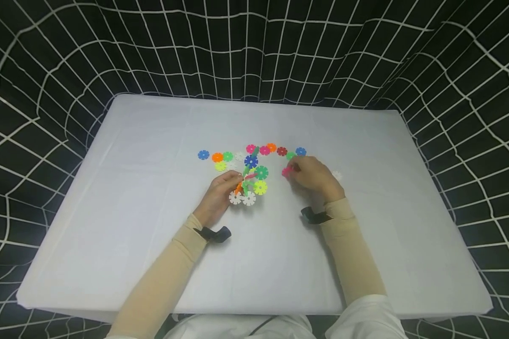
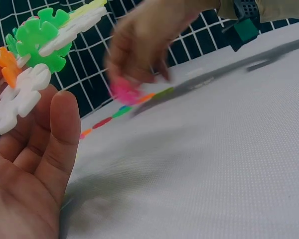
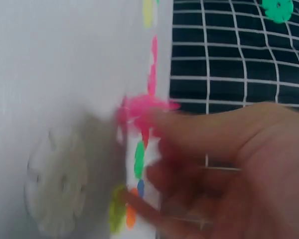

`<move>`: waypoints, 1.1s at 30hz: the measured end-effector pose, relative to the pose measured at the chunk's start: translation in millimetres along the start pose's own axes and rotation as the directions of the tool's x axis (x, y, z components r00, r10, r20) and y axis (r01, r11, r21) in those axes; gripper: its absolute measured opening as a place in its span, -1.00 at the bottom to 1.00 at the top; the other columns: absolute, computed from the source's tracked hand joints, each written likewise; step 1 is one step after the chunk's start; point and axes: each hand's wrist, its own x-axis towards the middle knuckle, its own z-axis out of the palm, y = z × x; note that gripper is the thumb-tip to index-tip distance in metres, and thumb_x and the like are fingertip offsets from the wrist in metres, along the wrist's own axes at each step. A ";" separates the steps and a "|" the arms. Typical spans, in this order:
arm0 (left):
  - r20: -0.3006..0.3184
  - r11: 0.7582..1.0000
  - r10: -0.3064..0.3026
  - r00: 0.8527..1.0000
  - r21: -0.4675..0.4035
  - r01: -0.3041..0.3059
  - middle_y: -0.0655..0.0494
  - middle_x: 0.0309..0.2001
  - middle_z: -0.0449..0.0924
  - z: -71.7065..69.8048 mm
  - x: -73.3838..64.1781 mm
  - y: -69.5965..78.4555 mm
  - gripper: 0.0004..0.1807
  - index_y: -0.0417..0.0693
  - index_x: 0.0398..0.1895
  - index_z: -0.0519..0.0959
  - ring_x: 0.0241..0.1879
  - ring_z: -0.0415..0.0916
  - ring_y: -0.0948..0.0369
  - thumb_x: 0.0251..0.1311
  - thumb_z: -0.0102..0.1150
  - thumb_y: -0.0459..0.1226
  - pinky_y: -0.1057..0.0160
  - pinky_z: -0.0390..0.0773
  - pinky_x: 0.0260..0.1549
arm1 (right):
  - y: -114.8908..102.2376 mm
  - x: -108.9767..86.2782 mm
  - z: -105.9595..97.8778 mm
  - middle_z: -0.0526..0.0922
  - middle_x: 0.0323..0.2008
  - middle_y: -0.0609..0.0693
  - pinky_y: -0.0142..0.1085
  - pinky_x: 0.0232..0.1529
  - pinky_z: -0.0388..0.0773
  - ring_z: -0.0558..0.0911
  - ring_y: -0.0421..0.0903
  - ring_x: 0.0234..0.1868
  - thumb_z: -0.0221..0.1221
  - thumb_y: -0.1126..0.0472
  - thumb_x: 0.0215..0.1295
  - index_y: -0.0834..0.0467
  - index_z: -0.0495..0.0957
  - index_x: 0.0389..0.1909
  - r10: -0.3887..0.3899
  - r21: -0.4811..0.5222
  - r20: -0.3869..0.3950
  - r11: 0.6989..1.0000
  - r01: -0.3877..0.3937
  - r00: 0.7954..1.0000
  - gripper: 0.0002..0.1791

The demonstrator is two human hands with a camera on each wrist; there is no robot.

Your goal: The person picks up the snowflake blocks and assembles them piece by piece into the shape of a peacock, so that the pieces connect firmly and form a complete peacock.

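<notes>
My left hand (image 1: pixel 217 193) grips a joined cluster of slotted plastic snowflake discs (image 1: pixel 260 187) above the middle of the table. White, green, yellow, orange, pink and blue pieces show in it. The left wrist view has the cluster's white disc (image 2: pixel 22 97) close to the palm, with the grip partly cut off at the edge. To the right of the cluster, my right hand (image 1: pixel 314 176) pinches a pink snowflake disc (image 1: pixel 286 172) between thumb and fingers. That pink disc (image 3: pixel 142 112) looks blurred in the right wrist view. The two hands are apart.
Loose snowflake discs lie in a rough row beyond the hands: a blue disc (image 1: pixel 203 154), an orange disc (image 1: pixel 217 157) and several others. A white disc (image 1: pixel 337 175) lies right of my right hand. White cloth covers the table (image 1: pixel 123 197); a dark gridded curtain (image 1: pixel 246 52) surrounds it.
</notes>
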 end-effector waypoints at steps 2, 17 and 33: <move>0.002 1.000 -0.004 1.000 0.008 0.004 0.24 -0.13 0.51 -0.3 -0.1 0.0 -0.89 0.11 -0.25 0.60 0.12 0.34 0.21 0.42 0.08 -0.21 0.05 0.19 0.31 | -9.3 0.2 0.8 0.65 0.05 0.14 0.00 0.10 0.59 0.57 0.07 0.04 0.19 0.18 0.43 0.16 0.62 0.06 -0.065 0.096 -0.100 0.993 0.075 0.993 -0.74; 0.030 0.997 -0.027 0.999 0.066 0.024 0.19 -0.19 0.53 -1.1 -0.2 1.6 -0.85 0.00 -0.18 0.57 -0.17 0.46 0.29 0.41 0.10 -0.13 0.42 0.53 -0.22 | -42.0 -12.9 -1.5 0.74 -0.10 -0.01 -0.19 -0.07 0.60 0.61 -0.06 -0.02 0.29 0.21 0.37 0.09 0.70 -0.08 -0.235 0.281 -0.268 0.909 0.309 0.934 -0.85; 0.041 0.996 -0.054 0.998 0.077 0.050 0.21 -0.24 0.55 -3.7 -0.5 0.5 -0.87 0.01 -0.22 0.58 -0.24 0.48 0.31 0.41 0.09 -0.16 0.43 0.53 -0.28 | -39.0 -9.1 2.8 0.75 -0.12 0.04 -0.20 -0.09 0.68 0.66 -0.01 -0.10 0.28 0.26 0.37 0.15 0.71 -0.03 -0.340 0.345 -0.248 0.844 0.411 0.907 -0.80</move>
